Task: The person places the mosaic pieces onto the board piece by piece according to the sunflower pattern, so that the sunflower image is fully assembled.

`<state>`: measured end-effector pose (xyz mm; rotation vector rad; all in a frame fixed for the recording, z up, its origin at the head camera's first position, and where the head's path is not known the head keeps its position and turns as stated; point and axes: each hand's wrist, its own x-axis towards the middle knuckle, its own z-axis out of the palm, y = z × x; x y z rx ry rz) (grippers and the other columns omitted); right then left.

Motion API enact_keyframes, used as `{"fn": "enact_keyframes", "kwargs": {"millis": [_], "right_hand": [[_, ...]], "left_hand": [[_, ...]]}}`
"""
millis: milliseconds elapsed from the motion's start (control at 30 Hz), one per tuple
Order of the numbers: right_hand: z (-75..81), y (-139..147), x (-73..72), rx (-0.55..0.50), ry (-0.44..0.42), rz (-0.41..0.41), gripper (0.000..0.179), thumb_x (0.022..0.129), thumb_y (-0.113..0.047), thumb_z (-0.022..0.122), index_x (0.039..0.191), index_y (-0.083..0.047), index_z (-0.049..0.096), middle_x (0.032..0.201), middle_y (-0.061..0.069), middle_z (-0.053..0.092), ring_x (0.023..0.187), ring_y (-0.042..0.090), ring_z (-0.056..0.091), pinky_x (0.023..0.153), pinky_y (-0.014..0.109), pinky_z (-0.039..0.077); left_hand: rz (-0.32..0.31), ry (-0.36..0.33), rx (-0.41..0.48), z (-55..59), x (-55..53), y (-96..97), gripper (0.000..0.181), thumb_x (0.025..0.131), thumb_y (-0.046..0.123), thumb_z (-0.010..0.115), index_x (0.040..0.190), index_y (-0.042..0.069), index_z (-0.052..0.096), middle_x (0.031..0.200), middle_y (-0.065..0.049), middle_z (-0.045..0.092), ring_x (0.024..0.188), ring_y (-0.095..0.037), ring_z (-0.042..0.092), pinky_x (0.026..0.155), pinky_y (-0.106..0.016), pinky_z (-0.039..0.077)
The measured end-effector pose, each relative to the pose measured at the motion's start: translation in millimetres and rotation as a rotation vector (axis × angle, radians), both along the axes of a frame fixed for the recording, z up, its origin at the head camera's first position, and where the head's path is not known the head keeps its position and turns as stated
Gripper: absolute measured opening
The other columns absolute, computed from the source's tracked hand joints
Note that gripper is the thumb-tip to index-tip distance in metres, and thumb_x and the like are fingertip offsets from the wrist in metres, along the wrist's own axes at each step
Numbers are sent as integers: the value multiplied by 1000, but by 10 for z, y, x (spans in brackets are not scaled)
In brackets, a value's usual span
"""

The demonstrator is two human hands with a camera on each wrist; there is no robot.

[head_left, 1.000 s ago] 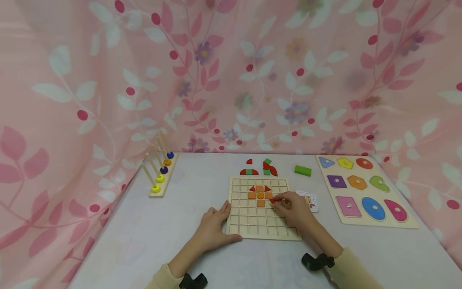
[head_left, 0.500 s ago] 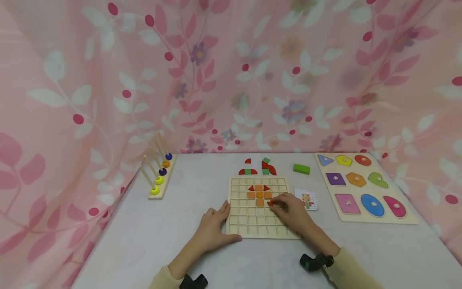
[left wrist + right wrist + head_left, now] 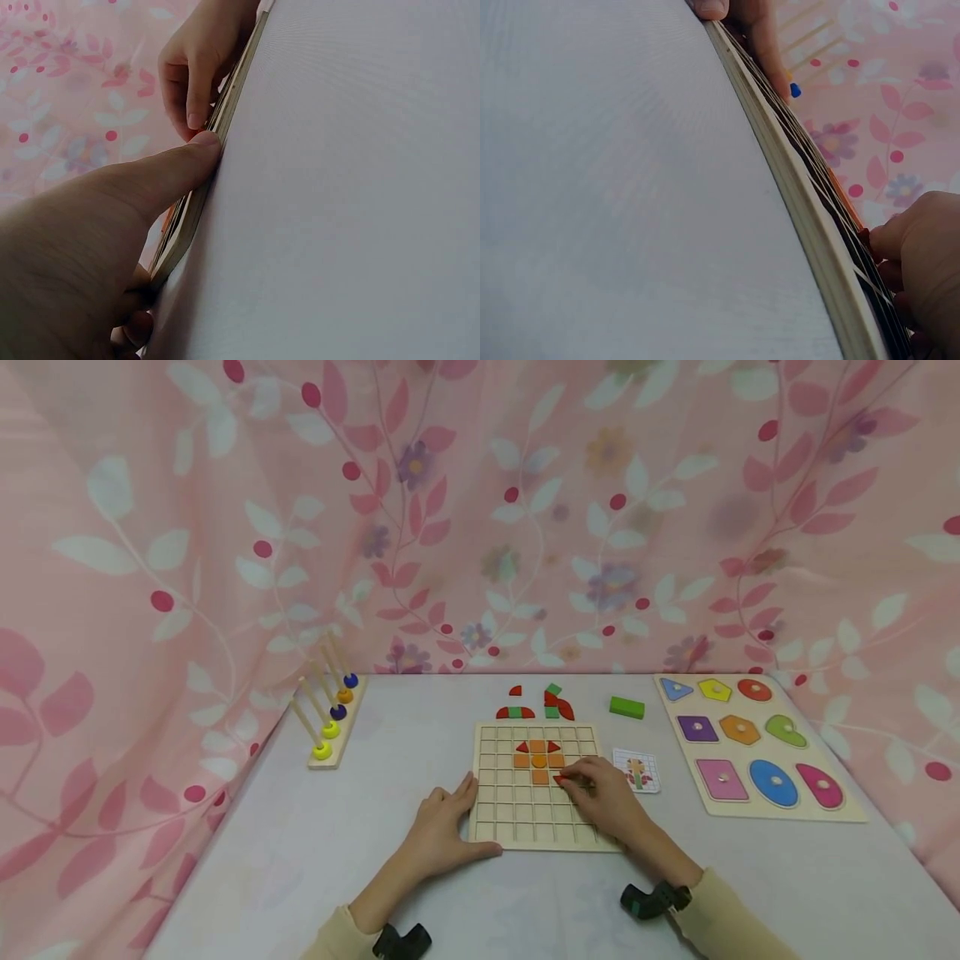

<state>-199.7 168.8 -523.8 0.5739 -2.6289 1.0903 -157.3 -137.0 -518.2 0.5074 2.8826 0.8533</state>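
Note:
A square wooden grid board point(image 3: 517, 827) lies on the white table. My left hand point(image 3: 442, 831) spans its near left corner, thumb along the front edge and fingers at the left side. Over the board, my right hand point(image 3: 607, 797) pinches a small red wooden piece point(image 3: 558, 778), partly covered by the fingertips, just right of the lowest orange square point(image 3: 540, 777). More orange squares surround an orange disc point(image 3: 539, 762) on the grid, with red triangles point(image 3: 553, 747) at the upper corners. In the right wrist view, the red piece point(image 3: 864, 235) shows at the fingertips.
Loose red and green pieces point(image 3: 515, 712) lie behind the board, with a green block point(image 3: 627, 707) farther right. A pattern card point(image 3: 637, 771) sits beside my right hand. At right is a shape puzzle point(image 3: 727, 810); at left, a peg stand point(image 3: 324, 767) with coloured beads.
My right hand has moved slightly left and lowered the red piece onto the grid area beside the lowest orange square. The left hand stays at the board's corner.

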Motion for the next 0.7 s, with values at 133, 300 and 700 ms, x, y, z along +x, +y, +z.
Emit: {"fn": "enact_keyframes", "kwargs": {"millis": [133, 300, 700], "right_hand": [[14, -15, -17, 5, -22, -14, 12, 94, -10, 81, 107, -10, 81, 107, 1, 74, 98, 18, 65, 84, 35, 57], [27, -37, -61, 27, -64, -31, 13, 94, -13, 82, 106, -12, 81, 107, 1, 73, 96, 16, 62, 83, 33, 55], [71, -57, -84, 39, -44, -22, 10, 93, -9, 81, 103, -10, 82, 102, 3, 71, 86, 15, 57, 75, 28, 50]], "left_hand": [[-1, 4, 0, 9, -10, -4, 117, 76, 71, 84, 162, 6, 42, 172, -7, 33, 87, -13, 33, 73, -30, 30], [-3, 9, -7, 13, -20, -20, 116, 76, 71, 85, 162, 6, 41, 172, -7, 33, 87, -13, 33, 75, -30, 30], [-8, 12, -8, 1, -10, -13, 116, 76, 71, 85, 162, 6, 41, 172, -7, 33, 87, -13, 34, 76, -30, 30]]}}
